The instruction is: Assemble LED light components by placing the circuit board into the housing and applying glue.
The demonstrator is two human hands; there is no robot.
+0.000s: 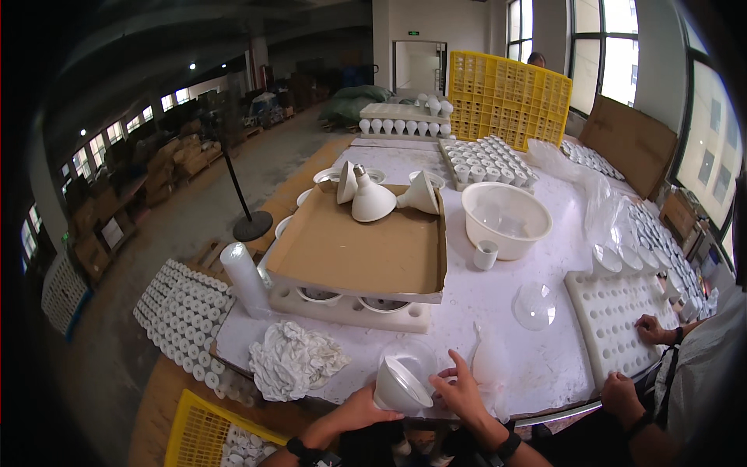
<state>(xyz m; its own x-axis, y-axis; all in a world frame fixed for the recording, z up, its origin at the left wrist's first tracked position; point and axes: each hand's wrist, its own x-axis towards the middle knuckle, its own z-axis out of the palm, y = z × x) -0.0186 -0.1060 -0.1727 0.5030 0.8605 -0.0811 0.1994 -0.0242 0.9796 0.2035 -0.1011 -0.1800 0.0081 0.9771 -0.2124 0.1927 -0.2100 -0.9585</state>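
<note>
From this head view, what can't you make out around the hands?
- Left hand: fingers hidden behind the white lamp housing it holds.
- Foam tray: most sockets covered by the cardboard sheet.
- Co-worker's hands: what they touch is too small to tell.
- Yellow crate: cut off by the lower edge.

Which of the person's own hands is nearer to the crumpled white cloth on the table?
Left. The left hand sits just right of the crumpled white cloth, holding the white lamp housing; the right hand lies beyond that housing.
</note>
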